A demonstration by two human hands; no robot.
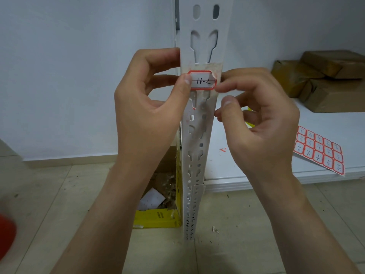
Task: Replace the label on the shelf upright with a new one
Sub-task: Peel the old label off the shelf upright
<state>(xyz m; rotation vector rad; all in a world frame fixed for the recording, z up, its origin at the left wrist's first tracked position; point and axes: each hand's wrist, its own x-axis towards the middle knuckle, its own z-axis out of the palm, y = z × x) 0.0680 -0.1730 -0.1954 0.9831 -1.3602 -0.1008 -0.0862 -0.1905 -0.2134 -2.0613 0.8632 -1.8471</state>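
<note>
A white slotted shelf upright (199, 135) runs down the middle of the head view. On it sits a white label with a red border (203, 81), handwritten "11-2", over a patch of old glue residue. My left hand (150, 101) grips the upright's left edge, its thumb pressing the label's left end. My right hand (254, 115) is at the upright's right edge, its index fingertip touching the label's right end and the other fingers curled. A sheet of several red-bordered labels (320, 150) lies on the white shelf board to the right.
A yellow cardboard box (158, 216) with scraps stands on the tiled floor left of the upright. Brown wrapped parcels (324, 80) are stacked on the shelf board (256, 177) at the right. A small red scrap (223, 149) lies on the board. A blurred red object (6, 234) sits at the left edge.
</note>
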